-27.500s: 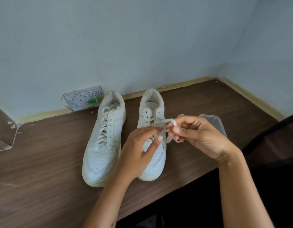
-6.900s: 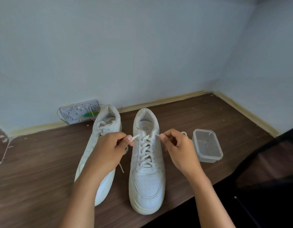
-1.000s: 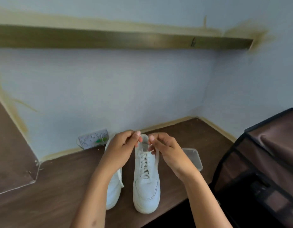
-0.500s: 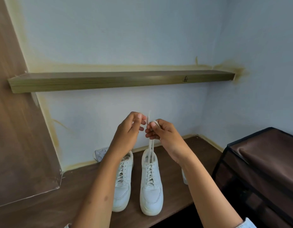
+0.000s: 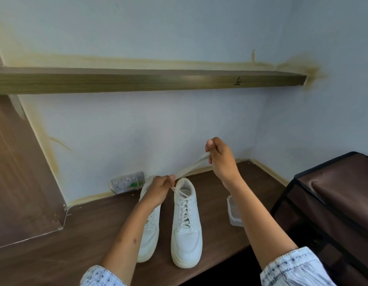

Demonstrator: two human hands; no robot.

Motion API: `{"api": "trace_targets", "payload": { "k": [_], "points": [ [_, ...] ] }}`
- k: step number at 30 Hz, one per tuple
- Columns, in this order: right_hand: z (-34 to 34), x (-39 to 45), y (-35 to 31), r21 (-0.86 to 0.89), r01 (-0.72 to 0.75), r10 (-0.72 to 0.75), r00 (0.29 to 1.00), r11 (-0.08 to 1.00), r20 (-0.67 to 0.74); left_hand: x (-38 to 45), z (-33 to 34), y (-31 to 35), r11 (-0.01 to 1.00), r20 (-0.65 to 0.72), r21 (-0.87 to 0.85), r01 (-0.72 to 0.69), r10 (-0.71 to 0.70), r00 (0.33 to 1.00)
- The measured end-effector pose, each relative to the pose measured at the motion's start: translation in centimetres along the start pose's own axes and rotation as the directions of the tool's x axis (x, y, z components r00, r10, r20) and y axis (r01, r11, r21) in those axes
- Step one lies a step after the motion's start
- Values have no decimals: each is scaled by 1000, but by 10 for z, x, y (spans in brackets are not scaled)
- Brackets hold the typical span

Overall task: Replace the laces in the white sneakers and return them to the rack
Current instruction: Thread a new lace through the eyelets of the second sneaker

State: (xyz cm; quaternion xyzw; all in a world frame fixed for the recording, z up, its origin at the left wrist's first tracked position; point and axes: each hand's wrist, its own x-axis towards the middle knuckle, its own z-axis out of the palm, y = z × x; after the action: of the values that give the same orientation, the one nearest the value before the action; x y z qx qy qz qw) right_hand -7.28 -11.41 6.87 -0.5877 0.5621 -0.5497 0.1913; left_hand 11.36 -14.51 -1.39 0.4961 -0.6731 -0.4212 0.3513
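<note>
Two white sneakers stand side by side on the brown table (image 5: 75,263), toes pointing at the person. The right sneaker (image 5: 186,228) shows all the way, and its lace (image 5: 184,211) goes criss-cross up the front. The left sneaker (image 5: 151,234) is partly hidden behind the left arm, so only its toe and a bit of its heel show.

The left hand (image 5: 158,189) is low, just above the backs of the sneakers. Its fingers are curled and pinch the lace near the top of the right sneaker. The right hand (image 5: 220,156) is higher up and off to the right. Its fingers are curled tight round the other part of the lace. The stretch of lace between the two hands is pulled straight and looks blurry, so it is hard to tell if it is one strand or two.

A clear plastic box (image 5: 233,211) sits on the table right of the sneakers. The right arm covers much of it. A white wall socket (image 5: 127,182) leans against the wall behind the sneakers. A wooden shelf (image 5: 148,80) runs along the wall above. At the right edge is a brown cloth rack (image 5: 333,203) with a black frame, cut off by the picture's side. Dotted sleeves (image 5: 292,269) show at the bottom.
</note>
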Motion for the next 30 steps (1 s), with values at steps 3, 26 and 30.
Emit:
{"api": "trace_targets", "payload": {
  "k": [3, 26, 30],
  "points": [
    [16, 9, 42, -203, -31, 50, 995, 979, 85, 27, 5, -17, 990, -153, -123, 74, -93, 984],
    [84, 19, 138, -544, 211, 179, 797, 812, 576, 84, 29, -59, 834, 226, 481, -271, 181, 957],
    [78, 22, 133, -461, 170, 98, 859, 871, 502, 67, 5, -67, 905, 66, 323, -278, 272, 960]
  ]
}}
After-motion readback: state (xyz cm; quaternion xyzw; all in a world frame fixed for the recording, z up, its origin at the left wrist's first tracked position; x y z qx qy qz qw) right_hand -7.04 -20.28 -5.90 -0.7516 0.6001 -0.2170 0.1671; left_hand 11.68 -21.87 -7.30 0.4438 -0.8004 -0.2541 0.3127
